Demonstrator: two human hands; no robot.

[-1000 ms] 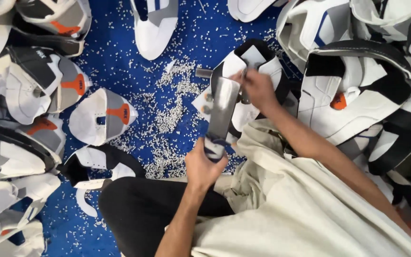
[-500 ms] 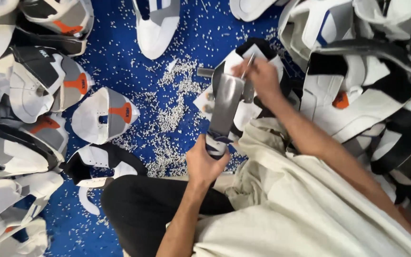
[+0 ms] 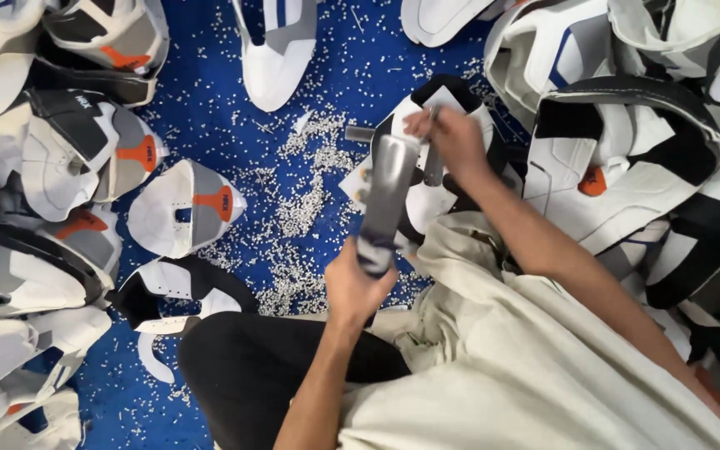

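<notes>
Grey strip: we see a long grey strip (image 3: 387, 196) held above the blue floor (image 3: 210, 108), running from our lap up toward a flat shoe upper.
Left hand: our left hand (image 3: 356, 287) is closed around the strip's lower end, fingers wrapped.
Right hand: our right hand (image 3: 452, 137) pinches at the strip's upper end, just over the black-and-white shoe upper (image 3: 427, 179); what else it grips we cannot tell.
Floor: white pellets (image 3: 306, 192) lie scattered beside the strip.
Surroundings: more cut shoe uppers ring us, one white-grey with an orange tab (image 3: 185, 208) to the left, a pile (image 3: 627, 158) to the right.
</notes>
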